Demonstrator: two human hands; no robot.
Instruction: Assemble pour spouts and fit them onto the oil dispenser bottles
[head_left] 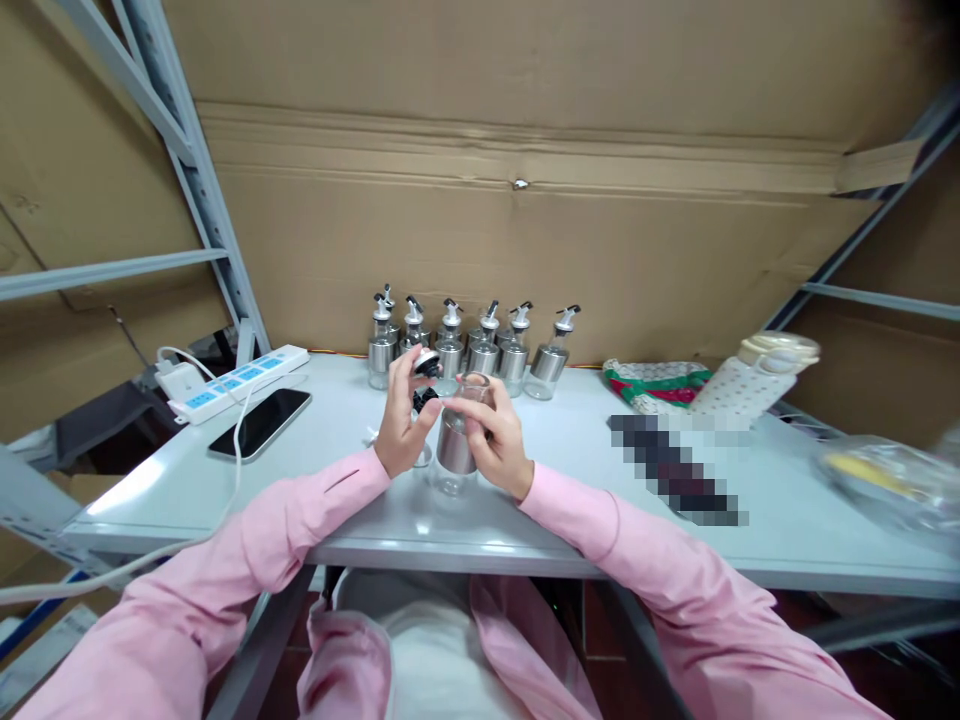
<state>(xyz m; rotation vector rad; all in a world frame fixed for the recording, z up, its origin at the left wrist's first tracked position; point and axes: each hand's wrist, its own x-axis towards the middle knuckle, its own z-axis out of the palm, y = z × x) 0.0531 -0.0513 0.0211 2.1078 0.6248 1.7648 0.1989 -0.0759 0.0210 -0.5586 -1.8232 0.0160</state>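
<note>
My right hand (501, 440) is closed around an oil bottle (455, 445) of clear glass with a steel sleeve. The bottle stands near the front of the table, and its open neck shows no stopper. To its left, my left hand (401, 428) grips a black-and-silver pourer top (427, 364) between thumb and fingers, beside the bottle's mouth. A second black piece (424, 400) shows near the left thumb; whether it belongs to the same top I cannot tell. A clear ring-like item lies partly hidden behind the left hand.
Several oil bottles with pourers (550, 365) stand in rows by the cardboard wall. On the left lie a phone (260, 423), a power strip (240, 383) and a white cable. To the right are a pale jug (757, 380), a patterned cloth bag (652, 382) and a plastic-wrapped item (892, 480).
</note>
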